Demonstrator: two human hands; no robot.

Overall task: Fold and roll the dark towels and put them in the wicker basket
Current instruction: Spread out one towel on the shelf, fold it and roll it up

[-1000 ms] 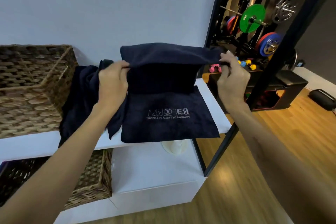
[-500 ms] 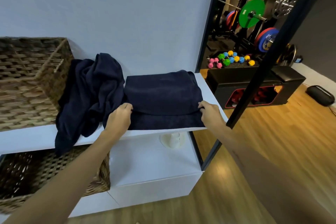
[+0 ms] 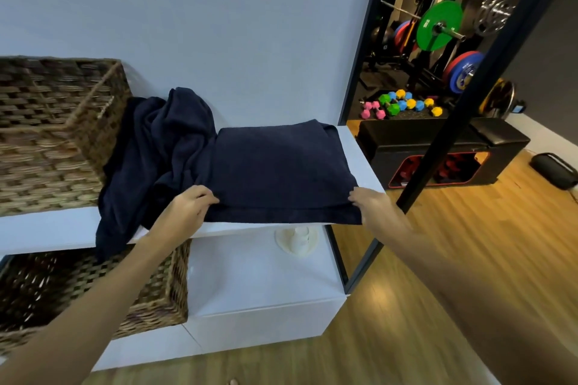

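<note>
Navy towel (image 3: 281,166) lies folded flat on the counter (image 3: 359,159), long axis left to right; left hand (image 3: 187,206) and right hand (image 3: 372,205) pinch its near corners; basket (image 3: 47,134) sits well left.

Gym stuff far right: green weight plate (image 3: 439,25) on a bar, colourful little dumbbells (image 3: 402,103), black speaker (image 3: 553,169) on wood floor.

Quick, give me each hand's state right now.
Left hand: pinching the near left corner of the folded towel.
Right hand: fingers at the towel's near right corner; grip cannot be told.
</note>
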